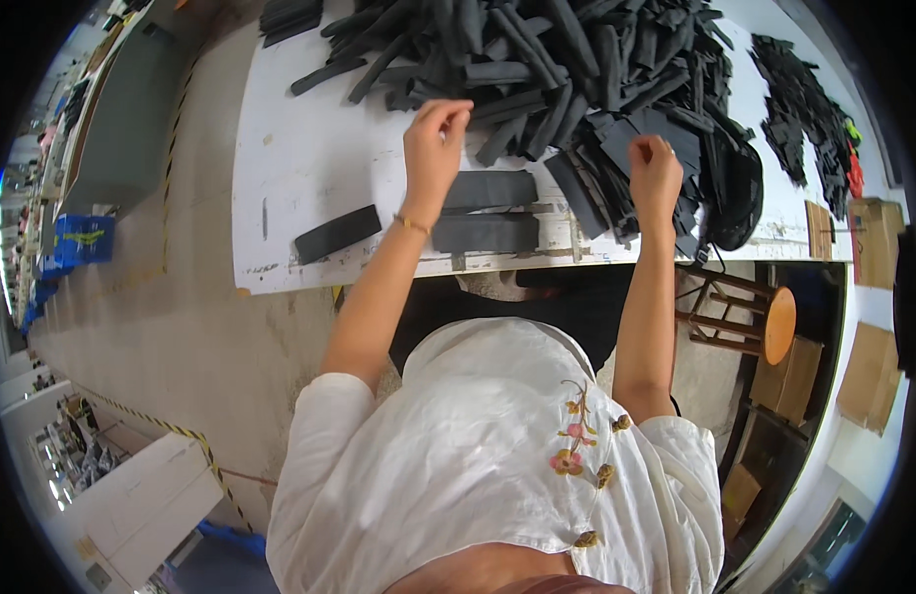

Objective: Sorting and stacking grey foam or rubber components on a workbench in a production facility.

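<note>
A big heap of black foam strips [567,59] covers the far part of a white table [309,158]. My left hand [433,148] reaches to the heap's near edge, fingertips pinched together on the end of one black strip [497,101]. My right hand [656,173] is closed into a fist on flat black pieces [616,148] at the heap's right side. Two flat black pads [487,188] [482,233] lie stacked side by side between my forearms. A third pad [337,234] lies apart to the left, near the table's front edge.
A smaller pile of black scraps [804,109] lies at the table's right end, beside a dark rounded bag [735,188]. A wooden stool [765,322] and cardboard boxes [873,238] stand to the right. A blue crate [82,241] and yellow-black floor tape [181,431] are on the left.
</note>
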Demonstrator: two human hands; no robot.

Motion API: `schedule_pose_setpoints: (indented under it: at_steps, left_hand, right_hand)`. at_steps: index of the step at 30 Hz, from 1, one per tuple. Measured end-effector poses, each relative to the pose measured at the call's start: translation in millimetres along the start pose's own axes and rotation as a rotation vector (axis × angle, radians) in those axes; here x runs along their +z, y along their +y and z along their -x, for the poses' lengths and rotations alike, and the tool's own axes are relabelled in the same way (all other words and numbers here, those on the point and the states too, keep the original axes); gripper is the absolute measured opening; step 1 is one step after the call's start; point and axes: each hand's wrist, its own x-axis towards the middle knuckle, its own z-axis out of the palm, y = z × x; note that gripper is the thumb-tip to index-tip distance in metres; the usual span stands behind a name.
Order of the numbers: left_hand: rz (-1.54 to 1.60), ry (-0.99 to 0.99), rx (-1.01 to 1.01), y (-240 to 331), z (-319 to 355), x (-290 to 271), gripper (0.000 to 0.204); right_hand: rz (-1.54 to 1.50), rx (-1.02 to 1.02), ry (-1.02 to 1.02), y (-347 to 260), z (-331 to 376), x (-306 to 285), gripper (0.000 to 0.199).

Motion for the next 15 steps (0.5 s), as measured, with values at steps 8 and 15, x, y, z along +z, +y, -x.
schedule_pose_setpoints:
  at_steps: [8,15]
  left_hand:
    - [-0.306,-0.345,0.070,-58.1,-29.3,38.0,0.017]
    - [-0.274,-0.410,-0.010,-45.1,-21.6,19.5,0.017]
  right_hand:
    - [0.381,-0.177,-0.600,28.0,-28.6,-15.2,0.022]
    - [0.785,-0.689,-0.383,46.7,15.7,-2.0,0.014]
